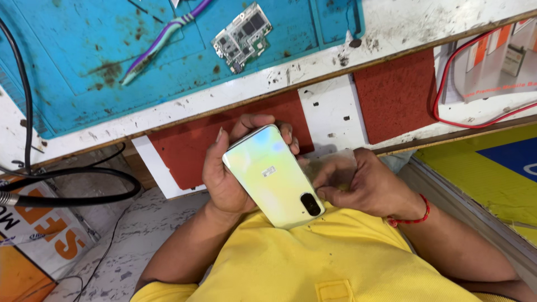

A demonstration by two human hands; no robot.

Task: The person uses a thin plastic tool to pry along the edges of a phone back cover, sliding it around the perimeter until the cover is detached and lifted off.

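The left hand (224,176) is wrapped around a pale, shiny phone (274,176), back side up, camera end toward the yellow shirt (313,263), held just in front of the chest below the bench edge. The right hand (363,187) is pinched on a thin clear film (330,168) at the phone's right edge, fingers closed on it and touching the phone near the camera window. The risk here looks like a slip: the glossy back offers little grip, and a sideways tug from the right could twist the phone out of the left palm and onto the floor. Up on the blue mat (84,67) lie a bare circuit board (242,38) and a toothbrush (162,39), well apart from the hands.
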